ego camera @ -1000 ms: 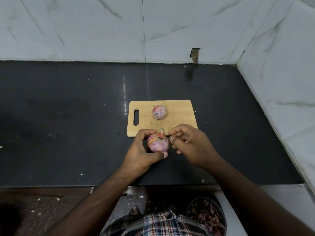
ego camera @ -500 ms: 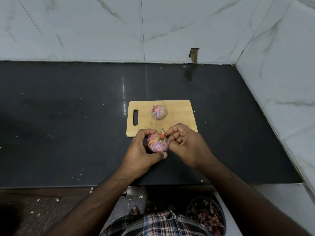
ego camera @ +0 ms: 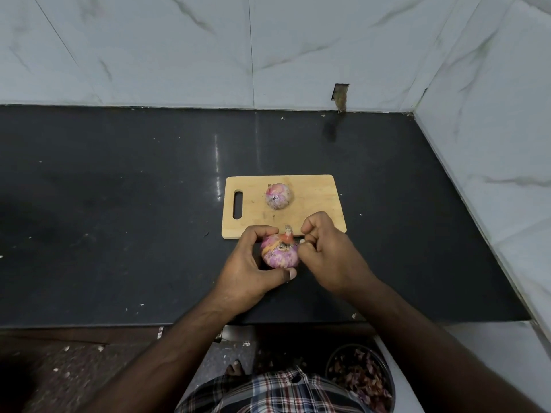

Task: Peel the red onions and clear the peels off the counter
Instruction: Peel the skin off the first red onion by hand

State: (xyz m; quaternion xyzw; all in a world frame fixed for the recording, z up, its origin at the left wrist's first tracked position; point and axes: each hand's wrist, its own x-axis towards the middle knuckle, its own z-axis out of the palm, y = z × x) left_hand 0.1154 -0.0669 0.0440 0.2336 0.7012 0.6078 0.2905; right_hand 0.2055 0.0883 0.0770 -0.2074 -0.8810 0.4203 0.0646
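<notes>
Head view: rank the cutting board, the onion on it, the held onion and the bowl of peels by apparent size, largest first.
1. Cutting board.
2. Bowl of peels, partly hidden, so unsure.
3. Held onion and onion on the board: they look alike; the held one is nearer the camera, so I won't rank them.

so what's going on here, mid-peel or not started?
Just starting, by the look of it. The left hand grips a red onion above the black counter, in front of the cutting board. The right hand has curled fingers at the onion's top; whether it has any skin is unclear. A second onion sits on the board, skin on.
</notes>
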